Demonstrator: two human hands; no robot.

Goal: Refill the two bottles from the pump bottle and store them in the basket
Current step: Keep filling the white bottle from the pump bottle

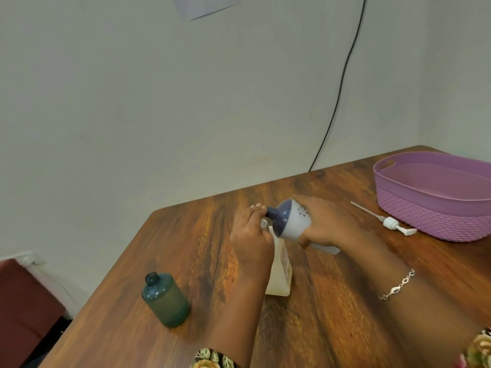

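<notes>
White with a dark blue shoulder, the pump bottle [289, 221] is tipped in the right hand [326, 224], whose grip is clamped round it. Its neck is over the pale bottle [279, 274] mid-counter, and the left hand [249, 235] pinches that bottle's top. I judge this a pour. Next comes steady aim. The uncapped teal bottle [166, 298] stands near the left edge, and the purple basket [435, 211] sits at the far right corner. The counter [332, 314] is wood-grain, the wall grey.

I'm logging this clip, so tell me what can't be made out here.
Head view only.
1. White and blue bottle's mouth: the left hand covers it, so capped or open is unclear.
2. Clear bottle's top: hidden behind the left hand.
3. Basket: cut off by the right edge.
4. Clear bottle's label: blurred.
</notes>
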